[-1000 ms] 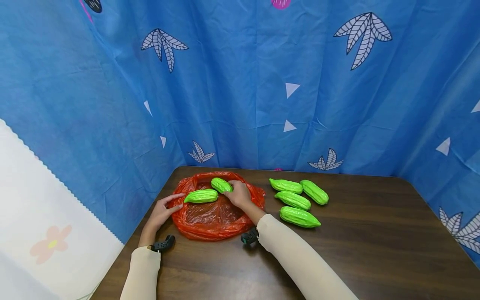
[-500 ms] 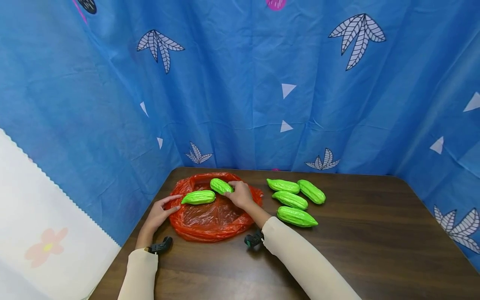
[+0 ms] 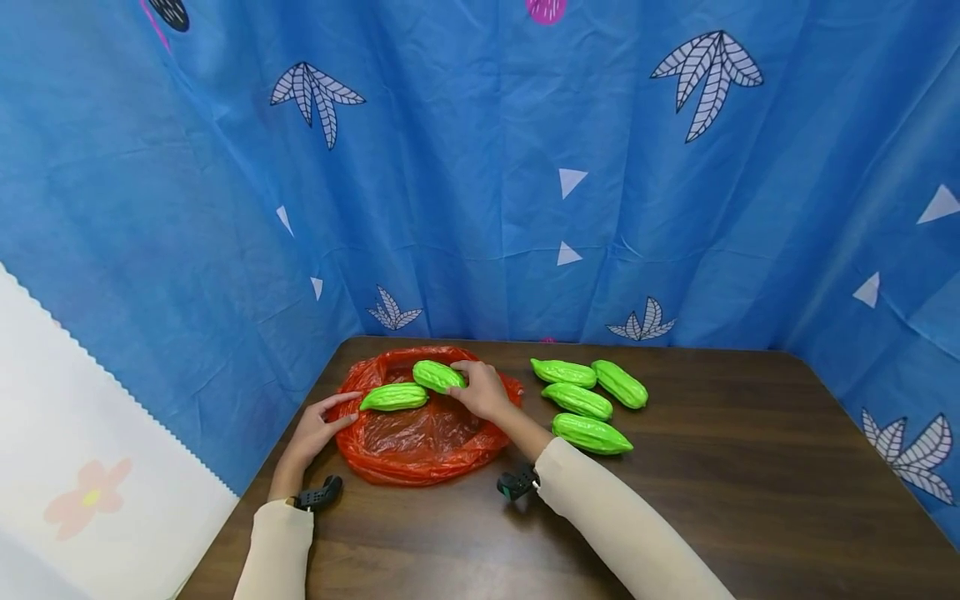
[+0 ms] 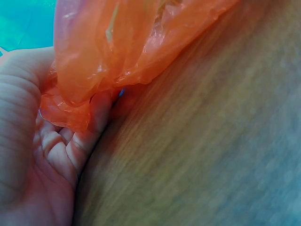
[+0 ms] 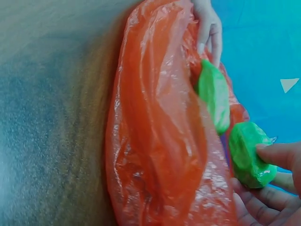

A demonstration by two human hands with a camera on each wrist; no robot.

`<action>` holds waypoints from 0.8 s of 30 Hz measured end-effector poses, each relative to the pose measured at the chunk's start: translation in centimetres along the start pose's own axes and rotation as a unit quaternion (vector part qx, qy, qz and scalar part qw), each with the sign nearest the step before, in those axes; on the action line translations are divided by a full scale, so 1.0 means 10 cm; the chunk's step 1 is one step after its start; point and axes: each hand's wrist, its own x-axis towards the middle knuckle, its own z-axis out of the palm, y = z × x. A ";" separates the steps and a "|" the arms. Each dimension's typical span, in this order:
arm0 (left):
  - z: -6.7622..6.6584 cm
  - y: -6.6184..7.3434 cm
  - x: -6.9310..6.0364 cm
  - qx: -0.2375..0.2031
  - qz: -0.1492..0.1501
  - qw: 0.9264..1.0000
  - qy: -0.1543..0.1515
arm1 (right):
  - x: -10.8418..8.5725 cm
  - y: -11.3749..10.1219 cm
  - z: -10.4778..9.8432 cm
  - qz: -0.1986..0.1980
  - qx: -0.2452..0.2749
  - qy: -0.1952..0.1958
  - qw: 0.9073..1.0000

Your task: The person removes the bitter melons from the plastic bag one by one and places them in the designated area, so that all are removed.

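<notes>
Gourd step: glossy, ridged, bright-green gourd [image 3: 437,377], seemingly in transfer at the crinkled red plastic bag [image 3: 416,477]; next likely calls for a steady pinch.
Gourd's look: blunt end bare, other end behind fingers.
Right hand [image 3: 480,390]: thumb and fingers pinching it above the bag.
Left of grip: left hand [image 3: 311,427], pinching the bag's edge.

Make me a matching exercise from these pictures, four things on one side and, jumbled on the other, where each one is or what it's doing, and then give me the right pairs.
Things
1. left hand
2. right hand
3. red plastic bag
4. four green gourds

Places and states
A. gripping a single gourd
B. grouped to the right of the bag
C. at the bag's left edge
D. spread with its mouth open on the table

Right pairs: 1-C, 2-A, 3-D, 4-B
</notes>
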 end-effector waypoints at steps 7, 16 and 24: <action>0.01 0.01 -0.01 -0.007 0.005 1.000 0.001 | -0.08 -0.08 -0.12 -0.016 0.026 -0.007 1.000; 0.00 0.00 0.00 0.006 -0.001 1.000 0.004 | -0.19 -0.15 -0.25 -0.039 0.040 -0.006 0.998; 0.00 -0.02 0.01 -0.011 0.006 1.000 -0.001 | -0.31 -0.23 -0.36 -0.052 0.050 -0.010 0.997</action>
